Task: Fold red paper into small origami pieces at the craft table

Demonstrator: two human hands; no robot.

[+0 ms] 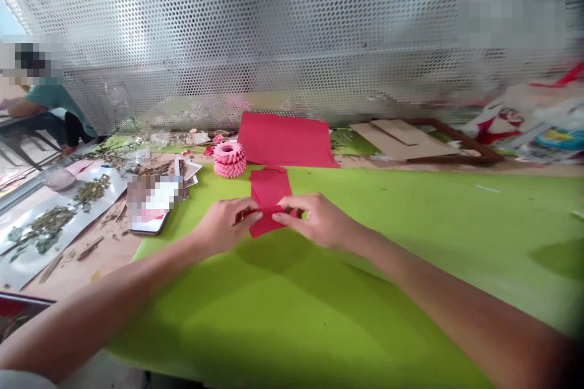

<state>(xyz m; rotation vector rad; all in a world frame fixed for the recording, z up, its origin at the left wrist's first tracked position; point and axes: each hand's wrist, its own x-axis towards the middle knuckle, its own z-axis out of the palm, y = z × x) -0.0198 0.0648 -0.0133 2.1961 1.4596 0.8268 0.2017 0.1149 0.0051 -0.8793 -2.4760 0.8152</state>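
Observation:
A small red paper piece (266, 223) is pinched at its left and right edges between my two hands, above the green table cover. My left hand (228, 223) grips the left edge, thumb and fingers pressed together. On the other side, my right hand (314, 217) pinches the right edge the same way. Just beyond lie small red paper pieces (270, 185), partly hidden by the held one. A stack of pink scalloped rings (229, 160) stands behind my left hand. Large red sheets (286, 140) lie at the back of the table.
A phone (152, 203) lies at the left, near dried plant bits (50, 222) on a white sheet. Brown cardboard (401, 140) and plastic bags (529, 118) are at the back right. A perforated metal panel (274, 30) rises behind; a person (50, 100) sits far left.

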